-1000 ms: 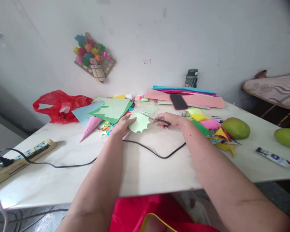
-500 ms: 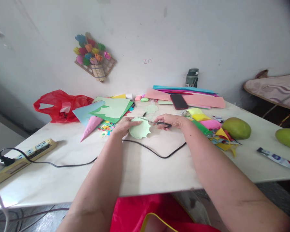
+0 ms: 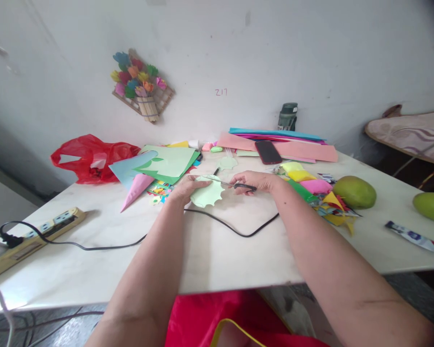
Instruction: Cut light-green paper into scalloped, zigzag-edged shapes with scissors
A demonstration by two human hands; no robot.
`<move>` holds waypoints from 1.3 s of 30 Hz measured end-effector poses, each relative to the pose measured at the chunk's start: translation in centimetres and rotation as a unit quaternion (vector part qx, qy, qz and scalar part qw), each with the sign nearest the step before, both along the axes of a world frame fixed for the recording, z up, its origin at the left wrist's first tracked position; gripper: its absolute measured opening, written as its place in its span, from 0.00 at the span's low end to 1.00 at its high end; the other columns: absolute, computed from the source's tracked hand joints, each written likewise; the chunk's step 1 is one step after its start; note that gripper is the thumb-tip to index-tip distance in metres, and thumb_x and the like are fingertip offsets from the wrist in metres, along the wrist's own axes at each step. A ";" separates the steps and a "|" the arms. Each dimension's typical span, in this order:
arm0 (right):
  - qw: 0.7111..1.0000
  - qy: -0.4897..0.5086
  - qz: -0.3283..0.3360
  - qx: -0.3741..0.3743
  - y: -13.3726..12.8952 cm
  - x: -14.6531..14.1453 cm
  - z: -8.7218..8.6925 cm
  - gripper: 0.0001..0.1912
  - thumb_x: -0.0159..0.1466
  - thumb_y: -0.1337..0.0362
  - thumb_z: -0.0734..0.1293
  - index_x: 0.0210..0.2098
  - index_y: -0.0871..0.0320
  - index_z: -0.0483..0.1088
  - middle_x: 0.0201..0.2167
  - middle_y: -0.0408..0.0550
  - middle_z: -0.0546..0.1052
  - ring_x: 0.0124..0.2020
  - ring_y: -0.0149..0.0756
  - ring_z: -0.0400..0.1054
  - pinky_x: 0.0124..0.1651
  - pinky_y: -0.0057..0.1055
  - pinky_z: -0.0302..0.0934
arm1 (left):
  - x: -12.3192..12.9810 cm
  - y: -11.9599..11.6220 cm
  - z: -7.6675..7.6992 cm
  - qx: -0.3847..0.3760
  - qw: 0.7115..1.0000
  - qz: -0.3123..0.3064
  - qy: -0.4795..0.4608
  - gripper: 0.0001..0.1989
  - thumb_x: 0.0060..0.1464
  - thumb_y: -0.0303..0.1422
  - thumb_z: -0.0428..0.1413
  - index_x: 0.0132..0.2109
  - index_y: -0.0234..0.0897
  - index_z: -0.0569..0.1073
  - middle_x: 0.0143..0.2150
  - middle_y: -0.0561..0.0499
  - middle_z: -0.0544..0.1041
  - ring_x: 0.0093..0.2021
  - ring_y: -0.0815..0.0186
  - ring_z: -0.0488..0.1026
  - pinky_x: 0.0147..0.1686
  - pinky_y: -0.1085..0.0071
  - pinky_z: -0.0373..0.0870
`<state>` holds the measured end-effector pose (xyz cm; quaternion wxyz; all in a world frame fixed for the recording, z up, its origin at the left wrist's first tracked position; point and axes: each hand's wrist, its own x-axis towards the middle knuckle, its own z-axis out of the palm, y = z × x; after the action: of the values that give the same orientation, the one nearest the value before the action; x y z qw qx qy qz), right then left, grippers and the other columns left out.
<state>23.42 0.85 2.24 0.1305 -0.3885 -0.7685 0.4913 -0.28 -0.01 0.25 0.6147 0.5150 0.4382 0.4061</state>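
Note:
Between thumb and fingers, my left hand (image 3: 187, 188) pinches a pale green paper cutout (image 3: 207, 193) with a scalloped, pointed edge. My right hand (image 3: 251, 182) is closed round the dark handles of a pair of scissors (image 3: 245, 186). Their blades point left and meet the cutout's upper right edge. Just behind lies a second pale green scalloped piece (image 3: 226, 163), flat on the table. A black cable (image 3: 235, 232) runs across the table in front of the cutout.
Coloured sheets (image 3: 166, 161) and a red plastic bag (image 3: 90, 159) lie to the left, near a power strip (image 3: 54, 226). At the back are folded papers (image 3: 304, 150), a phone (image 3: 268, 152) and a bottle (image 3: 287, 116). Paper scraps (image 3: 334, 207), mangoes (image 3: 354, 192) and a tube (image 3: 415, 236) lie right.
The green cutout has shifted slightly left and turned a little in my left hand. The scissors stay at its upper edge, and my right hand has barely moved.

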 end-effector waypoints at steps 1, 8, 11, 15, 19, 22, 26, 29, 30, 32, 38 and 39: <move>1.000 0.000 -0.001 0.002 0.0 0.0 0.0 0.20 0.49 0.57 0.70 0.38 0.61 0.69 0.15 0.36 0.63 0.13 0.20 0.52 0.17 0.20 0.46 | 0.0 0.0 0.0 0.000 1.000 0.001 -0.003 0.13 0.36 0.31 0.64 0.32 0.28 0.77 0.28 0.41 0.78 0.24 0.60 0.74 0.22 0.70 0.71; 1.000 0.001 -0.005 0.005 0.2 0.0 -0.3 0.20 0.48 0.57 0.70 0.38 0.60 0.69 0.15 0.36 0.64 0.14 0.20 0.52 0.17 0.21 0.46 | -0.1 0.0 -0.1 0.003 1.000 -0.002 -0.019 0.13 0.36 0.31 0.64 0.33 0.28 0.76 0.29 0.40 0.78 0.26 0.58 0.75 0.23 0.70 0.72; 1.000 0.009 -0.008 0.004 0.2 0.0 -0.3 0.20 0.48 0.56 0.70 0.38 0.60 0.69 0.16 0.36 0.64 0.14 0.20 0.52 0.18 0.21 0.47 | 0.0 0.0 -0.1 -0.002 1.000 0.004 -0.014 0.13 0.36 0.31 0.64 0.33 0.29 0.76 0.30 0.41 0.78 0.26 0.58 0.75 0.25 0.69 0.72; 1.000 0.019 -0.013 -0.003 0.2 0.0 -0.4 0.19 0.49 0.58 0.69 0.39 0.61 0.69 0.16 0.37 0.65 0.14 0.20 0.52 0.17 0.20 0.45 | 0.1 0.1 -0.1 -0.008 1.000 0.010 -0.003 0.13 0.36 0.32 0.64 0.32 0.29 0.76 0.30 0.41 0.78 0.26 0.59 0.75 0.25 0.69 0.72; 1.000 0.021 -0.012 -0.005 0.3 0.0 -0.4 0.20 0.49 0.58 0.69 0.39 0.61 0.69 0.16 0.37 0.65 0.14 0.20 0.52 0.17 0.21 0.45 | 0.2 0.0 0.0 -0.017 1.000 0.013 -0.002 0.13 0.35 0.32 0.64 0.31 0.28 0.76 0.30 0.41 0.78 0.26 0.60 0.75 0.24 0.69 0.72; 1.000 0.022 -0.015 -0.002 0.4 0.1 -0.5 0.20 0.49 0.58 0.70 0.39 0.60 0.69 0.16 0.37 0.66 0.14 0.20 0.52 0.17 0.21 0.45 | 0.3 -0.2 0.0 -0.020 1.000 0.016 -0.002 0.12 0.35 0.31 0.64 0.30 0.28 0.76 0.28 0.41 0.78 0.25 0.60 0.74 0.24 0.69 0.72; 0.999 0.028 -0.016 -0.013 0.4 0.0 -0.5 0.18 0.49 0.59 0.70 0.38 0.60 0.69 0.17 0.38 0.66 0.14 0.20 0.52 0.17 0.21 0.45 | 0.4 -0.2 0.1 -0.021 1.000 0.018 -0.006 0.11 0.35 0.30 0.63 0.31 0.28 0.76 0.28 0.41 0.78 0.25 0.60 0.74 0.24 0.69 0.72; 0.999 0.028 -0.017 -0.019 0.5 0.0 -0.6 0.18 0.49 0.60 0.70 0.38 0.60 0.69 0.17 0.38 0.67 0.13 0.20 0.51 0.17 0.21 0.45 | 0.3 -0.2 0.1 -0.018 1.000 0.014 -0.015 0.13 0.35 0.31 0.64 0.31 0.28 0.76 0.29 0.42 0.78 0.25 0.59 0.75 0.24 0.68 0.72; 0.999 0.028 -0.018 -0.019 0.5 0.0 -0.6 0.18 0.49 0.60 0.70 0.38 0.60 0.69 0.17 0.38 0.67 0.13 0.20 0.52 0.17 0.21 0.45 | 0.3 -0.2 0.0 -0.016 1.000 0.012 -0.019 0.13 0.35 0.31 0.64 0.32 0.28 0.76 0.29 0.42 0.78 0.26 0.59 0.75 0.24 0.68 0.72; 0.999 0.028 -0.018 -0.017 0.6 0.1 -0.7 0.19 0.49 0.59 0.70 0.38 0.60 0.69 0.18 0.38 0.67 0.13 0.20 0.52 0.17 0.21 0.46 | 0.2 -0.2 0.0 -0.012 1.000 0.009 -0.022 0.14 0.35 0.32 0.64 0.33 0.28 0.76 0.29 0.42 0.78 0.26 0.59 0.75 0.25 0.68 0.72; 0.999 0.026 -0.020 -0.012 0.5 0.0 -0.6 0.18 0.50 0.59 0.70 0.39 0.60 0.69 0.17 0.38 0.67 0.13 0.20 0.53 0.17 0.20 0.47 | 0.3 -0.2 0.0 -0.017 1.000 0.006 -0.015 0.14 0.36 0.32 0.64 0.33 0.28 0.76 0.30 0.43 0.78 0.27 0.61 0.75 0.27 0.69 0.72; 0.999 0.024 -0.022 -0.009 0.4 0.0 -0.6 0.18 0.50 0.59 0.70 0.39 0.60 0.69 0.17 0.38 0.67 0.13 0.20 0.53 0.17 0.20 0.47 | 0.3 -0.2 0.0 -0.021 1.000 0.007 -0.012 0.14 0.36 0.32 0.64 0.33 0.28 0.76 0.29 0.43 0.78 0.27 0.61 0.75 0.26 0.69 0.72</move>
<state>23.38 1.23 1.68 0.1556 -0.3946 -0.7519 0.5047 0.02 -0.21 0.25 0.6277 0.4943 0.4424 0.4073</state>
